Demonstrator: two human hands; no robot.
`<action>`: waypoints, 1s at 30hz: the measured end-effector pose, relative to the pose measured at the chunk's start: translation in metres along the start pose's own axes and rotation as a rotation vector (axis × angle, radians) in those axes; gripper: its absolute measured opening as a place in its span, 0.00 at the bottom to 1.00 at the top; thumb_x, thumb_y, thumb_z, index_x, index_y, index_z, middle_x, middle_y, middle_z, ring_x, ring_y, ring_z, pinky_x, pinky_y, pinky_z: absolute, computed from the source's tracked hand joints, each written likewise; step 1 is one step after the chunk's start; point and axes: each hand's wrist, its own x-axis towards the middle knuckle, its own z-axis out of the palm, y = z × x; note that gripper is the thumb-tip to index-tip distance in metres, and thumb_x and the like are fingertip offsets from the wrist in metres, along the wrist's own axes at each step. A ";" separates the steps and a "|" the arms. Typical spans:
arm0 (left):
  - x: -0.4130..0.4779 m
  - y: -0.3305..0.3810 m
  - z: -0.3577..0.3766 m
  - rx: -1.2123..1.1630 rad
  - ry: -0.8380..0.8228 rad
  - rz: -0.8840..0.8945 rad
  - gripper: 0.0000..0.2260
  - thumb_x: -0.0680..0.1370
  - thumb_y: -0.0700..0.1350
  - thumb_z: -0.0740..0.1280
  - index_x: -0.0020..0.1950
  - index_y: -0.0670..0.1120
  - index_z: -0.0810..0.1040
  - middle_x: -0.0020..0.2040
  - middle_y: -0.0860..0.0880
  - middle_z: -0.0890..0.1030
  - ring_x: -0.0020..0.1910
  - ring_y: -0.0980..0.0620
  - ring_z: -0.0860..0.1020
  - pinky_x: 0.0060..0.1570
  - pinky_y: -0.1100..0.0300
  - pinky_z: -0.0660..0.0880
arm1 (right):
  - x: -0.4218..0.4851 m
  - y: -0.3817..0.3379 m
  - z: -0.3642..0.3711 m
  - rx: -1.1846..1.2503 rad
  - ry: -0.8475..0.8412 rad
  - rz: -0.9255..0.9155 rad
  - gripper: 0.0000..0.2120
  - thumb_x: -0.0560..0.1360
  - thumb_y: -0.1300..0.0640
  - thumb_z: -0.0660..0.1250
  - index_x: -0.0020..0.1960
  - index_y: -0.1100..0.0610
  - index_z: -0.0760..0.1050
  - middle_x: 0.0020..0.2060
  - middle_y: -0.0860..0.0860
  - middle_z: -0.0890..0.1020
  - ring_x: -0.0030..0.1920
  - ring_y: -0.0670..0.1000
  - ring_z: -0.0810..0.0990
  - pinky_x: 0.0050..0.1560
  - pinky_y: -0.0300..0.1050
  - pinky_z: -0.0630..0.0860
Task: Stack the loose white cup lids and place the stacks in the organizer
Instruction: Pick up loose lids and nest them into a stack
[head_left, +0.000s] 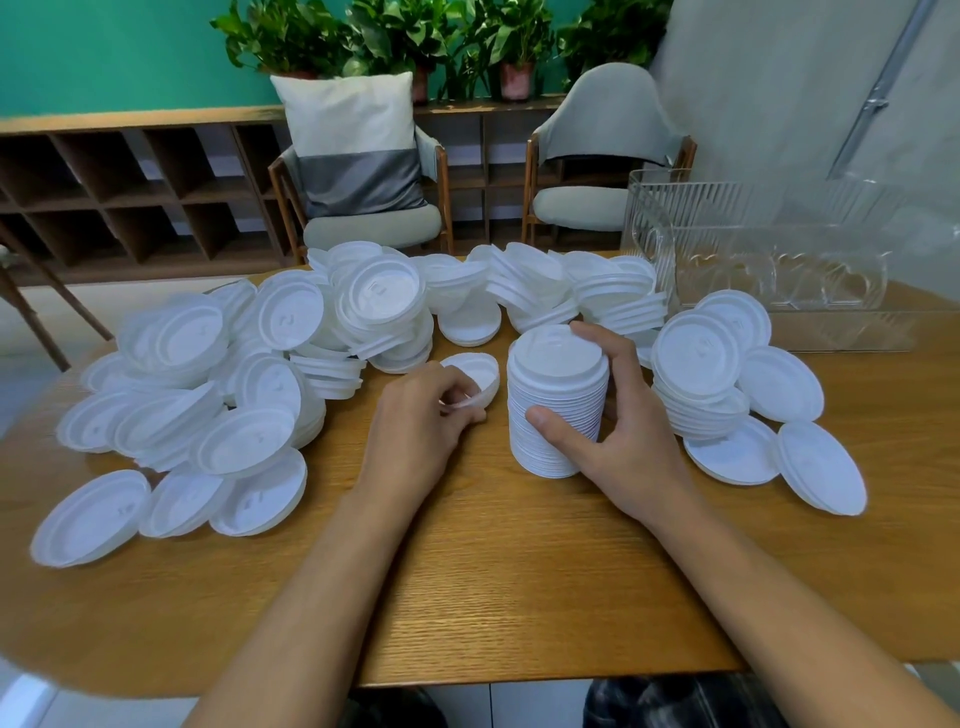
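A tall stack of white cup lids (553, 410) stands upright at the middle of the wooden table (493, 571). My right hand (618, 426) grips it from the right, thumb in front and fingers round the back. My left hand (421, 415) pinches a single white lid (478, 376), tilted, just left of the stack. Loose white lids (208, 395) lie heaped across the left and back of the table. A smaller pile of lids (727, 389) sits to the right. The clear plastic organizer (753, 249) stands at the back right and looks empty of lids.
Two chairs (374, 208) stand behind the table, one with a white and grey cushion. A low wooden shelf unit (130, 197) and potted plants (415, 36) line the green wall. The table's front edge (519, 675) is near my body.
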 end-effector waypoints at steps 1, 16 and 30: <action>0.000 0.000 -0.001 -0.043 0.010 -0.027 0.10 0.70 0.44 0.83 0.47 0.48 0.86 0.41 0.55 0.83 0.43 0.58 0.80 0.45 0.64 0.75 | 0.000 0.000 0.000 0.001 0.000 -0.002 0.38 0.70 0.38 0.76 0.75 0.42 0.64 0.68 0.37 0.74 0.70 0.42 0.73 0.67 0.50 0.77; 0.006 0.030 -0.024 -0.826 0.140 -0.314 0.16 0.84 0.46 0.67 0.73 0.52 0.77 0.54 0.51 0.88 0.57 0.50 0.86 0.56 0.52 0.83 | 0.002 0.004 0.002 0.043 0.022 -0.021 0.33 0.72 0.34 0.72 0.72 0.40 0.65 0.64 0.34 0.75 0.68 0.40 0.74 0.65 0.41 0.76; 0.013 0.064 -0.012 -0.387 -0.043 -0.075 0.07 0.83 0.47 0.69 0.59 0.53 0.84 0.51 0.56 0.85 0.52 0.57 0.82 0.53 0.51 0.81 | 0.004 0.004 0.004 -0.033 0.023 -0.113 0.35 0.76 0.38 0.70 0.78 0.40 0.61 0.71 0.33 0.69 0.73 0.37 0.68 0.70 0.32 0.66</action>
